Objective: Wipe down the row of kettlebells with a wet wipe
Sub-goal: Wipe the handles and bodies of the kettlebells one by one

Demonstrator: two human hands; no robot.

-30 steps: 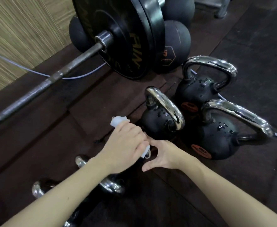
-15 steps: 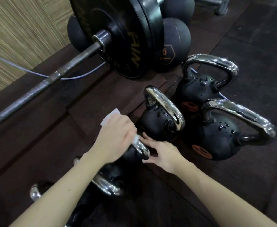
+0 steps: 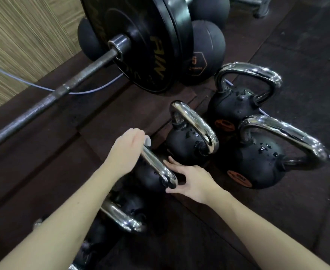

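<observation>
Your left hand [image 3: 124,151] has its fingers curled down over the far end of a chrome handle [image 3: 157,167], and they pinch a white wet wipe [image 3: 147,141] against the metal, so only a small corner of the wipe shows past the knuckles; your right hand [image 3: 191,177] is open, its fingers apart, with the fingertips [image 3: 170,162] touching the black body of the same kettlebell [image 3: 150,178] just beside the near end of the handle; this kettlebell stands in the middle of a row on the dark rubber floor [image 3: 288,55]; behind it is a second kettlebell [image 3: 187,145] with water drops on its body, and nearer to you a third one [image 3: 121,213] lies partly hidden under your left forearm; to the right stand two bigger kettlebells [image 3: 257,160], close together, both wet and with orange labels; further back a barbell [image 3: 49,98] with black plates rests on the floor, and dark medicine balls [image 3: 207,47] sit behind the plates, near the wooden wall [image 3: 23,36]
</observation>
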